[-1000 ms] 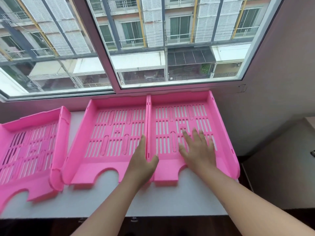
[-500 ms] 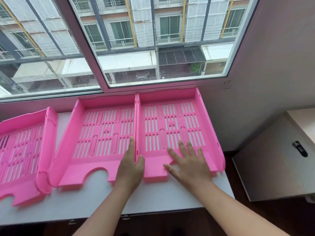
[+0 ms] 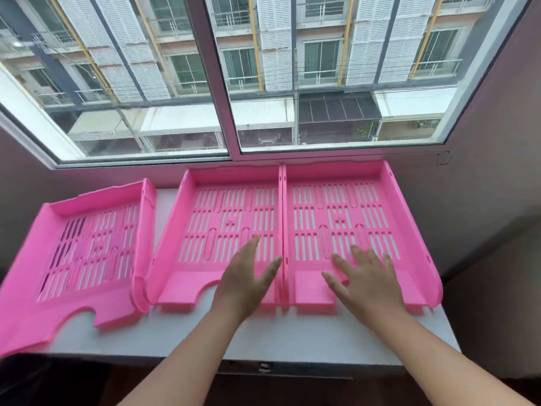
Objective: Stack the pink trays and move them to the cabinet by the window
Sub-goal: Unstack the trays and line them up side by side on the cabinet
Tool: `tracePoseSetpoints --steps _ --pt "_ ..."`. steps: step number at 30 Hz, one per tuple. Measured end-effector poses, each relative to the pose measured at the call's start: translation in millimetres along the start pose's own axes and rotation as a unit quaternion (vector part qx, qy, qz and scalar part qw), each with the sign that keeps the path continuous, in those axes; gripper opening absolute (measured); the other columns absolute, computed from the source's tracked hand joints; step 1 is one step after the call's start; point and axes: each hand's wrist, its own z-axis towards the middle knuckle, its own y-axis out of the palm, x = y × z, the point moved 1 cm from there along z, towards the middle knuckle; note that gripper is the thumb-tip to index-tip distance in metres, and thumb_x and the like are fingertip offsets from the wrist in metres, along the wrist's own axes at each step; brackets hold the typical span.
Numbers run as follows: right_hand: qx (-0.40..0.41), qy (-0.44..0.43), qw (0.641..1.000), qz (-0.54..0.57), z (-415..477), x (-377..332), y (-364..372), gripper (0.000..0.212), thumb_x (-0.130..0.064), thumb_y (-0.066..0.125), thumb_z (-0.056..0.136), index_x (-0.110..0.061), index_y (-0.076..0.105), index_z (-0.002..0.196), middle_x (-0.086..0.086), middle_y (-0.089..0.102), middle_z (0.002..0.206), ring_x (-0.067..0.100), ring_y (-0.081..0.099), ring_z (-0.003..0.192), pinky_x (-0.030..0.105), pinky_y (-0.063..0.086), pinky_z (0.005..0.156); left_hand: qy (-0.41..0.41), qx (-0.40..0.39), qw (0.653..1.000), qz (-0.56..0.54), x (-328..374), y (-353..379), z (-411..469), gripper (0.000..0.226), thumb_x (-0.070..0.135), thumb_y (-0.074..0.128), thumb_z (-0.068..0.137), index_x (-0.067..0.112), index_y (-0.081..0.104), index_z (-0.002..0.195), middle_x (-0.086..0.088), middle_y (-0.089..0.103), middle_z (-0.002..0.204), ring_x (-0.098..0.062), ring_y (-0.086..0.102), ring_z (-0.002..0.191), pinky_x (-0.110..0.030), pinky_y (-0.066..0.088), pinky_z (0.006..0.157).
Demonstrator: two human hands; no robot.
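Observation:
Three pink slotted trays lie side by side on a white cabinet top under the window. The left tray sits slightly skewed and overhangs the front left edge. The middle tray and the right tray touch along their side walls. My left hand hovers open over the front right part of the middle tray, thumb near the shared wall. My right hand lies flat, fingers spread, on the front of the right tray's floor. Neither hand grips anything.
A large window with a central frame post runs along the back, right behind the trays. A mauve wall closes the right side. Dark floor shows below the cabinet's front edge.
My left hand has let go of the wall between the two trays and opened above the middle tray. My right hand slid back toward the tray's front. The view shifted left.

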Motion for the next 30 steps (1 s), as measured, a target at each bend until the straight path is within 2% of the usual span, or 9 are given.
tracePoseSetpoints --steps 4,6,8,11,14,16,21,26,30 --pt "0.053 0.034 0.991 0.116 1.6 -48.9 -2.5 0.076 -0.074 0.014 0.086 -0.034 0.040 0.146 0.002 0.040 0.154 0.022 0.034 0.143 0.051 0.019 0.119 -0.003 0.134 0.989 0.069 -50.6 -51.3 -5.5 0.055 0.031 0.058 0.092 0.012 0.043 0.141 -0.008 0.051 0.143 -0.023 0.041 0.136 -0.035 0.029 0.111" --pt "0.054 0.041 0.979 0.191 1.4 -81.5 1.1 0.081 -0.078 0.015 0.085 -0.031 0.036 0.147 0.000 0.040 0.154 0.020 0.037 0.141 0.050 0.030 0.115 -0.033 0.189 0.975 0.108 -80.0 -74.2 -8.8 0.049 0.024 0.059 0.089 0.012 0.049 0.135 -0.012 0.054 0.137 -0.029 0.040 0.136 -0.044 0.031 0.113" --pt "0.048 0.052 0.966 0.247 -1.6 -111.6 6.6 0.083 -0.076 0.027 0.086 -0.026 0.027 0.151 -0.001 0.036 0.156 0.020 0.037 0.141 0.047 0.039 0.109 -0.075 0.215 0.963 0.145 -104.6 -91.4 -14.1 0.051 0.025 0.061 0.087 0.010 0.048 0.134 -0.012 0.052 0.139 -0.032 0.038 0.136 -0.048 0.032 0.113" --pt "0.070 0.102 0.948 0.294 -5.8 -140.1 14.2 0.082 -0.056 0.052 0.090 -0.024 0.014 0.155 0.002 0.032 0.158 0.026 0.043 0.138 0.046 0.047 0.102 -0.129 0.203 0.964 0.111 -129.3 -103.3 -21.8 0.065 0.030 0.062 0.087 0.009 0.036 0.143 -0.012 0.039 0.150 -0.031 0.031 0.140 -0.044 0.031 0.111" --pt "0.116 0.132 0.941 0.289 -5.5 -151.2 19.2 0.076 -0.041 0.056 0.092 -0.026 0.014 0.154 0.006 0.036 0.157 0.033 0.050 0.132 0.050 0.056 0.091 -0.146 0.173 0.974 -0.018 -143.2 -100.7 -26.9 0.079 0.030 0.059 0.090 0.017 0.013 0.153 -0.004 0.017 0.161 -0.023 0.022 0.146 -0.031 0.029 0.108" --pt "0.132 0.152 0.939 0.279 -2.9 -156.3 22.8 0.072 -0.034 0.056 0.093 -0.026 0.018 0.153 0.008 0.040 0.154 0.036 0.055 0.127 0.050 0.060 0.083 -0.156 0.156 0.972 -0.077 -152.0 -98.9 -29.8 0.083 0.029 0.059 0.092 0.021 0.006 0.155 0.001 0.011 0.163 -0.021 0.024 0.146 -0.024 0.029 0.101" --pt "0.132 0.159 0.937 0.280 -2.0 -161.9 25.4 0.069 -0.027 0.054 0.095 -0.028 0.017 0.153 0.010 0.041 0.153 0.037 0.060 0.120 0.045 0.061 0.078 -0.153 0.126 0.976 -0.086 -164.8 -101.7 -31.1 0.080 0.029 0.057 0.093 0.023 0.007 0.155 -0.002 0.022 0.161 -0.026 0.039 0.138 -0.022 0.038 0.086" --pt "0.140 0.163 0.936 0.278 -1.8 -168.8 27.5 0.069 -0.024 0.055 0.096 -0.024 0.019 0.154 0.010 0.041 0.153 0.037 0.056 0.124 0.040 0.059 0.077 -0.108 0.101 0.987 -0.063 -171.2 -105.1 -25.9 0.075 0.026 0.058 0.092 0.019 0.016 0.154 -0.003 0.032 0.157 -0.026 0.043 0.137 -0.021 0.035 0.090" --pt "0.181 0.169 0.934 0.258 3.9 -171.6 31.8 0.060 -0.018 0.056 0.095 -0.015 0.031 0.150 0.017 0.057 0.138 0.038 0.067 0.104 0.036 0.057 0.067 -0.098 0.099 0.989 -0.048 -173.5 -108.5 -15.1 0.070 0.023 0.055 0.094 0.017 0.018 0.154 -0.004 0.036 0.155 -0.028 0.048 0.133 -0.028 0.045 0.093"
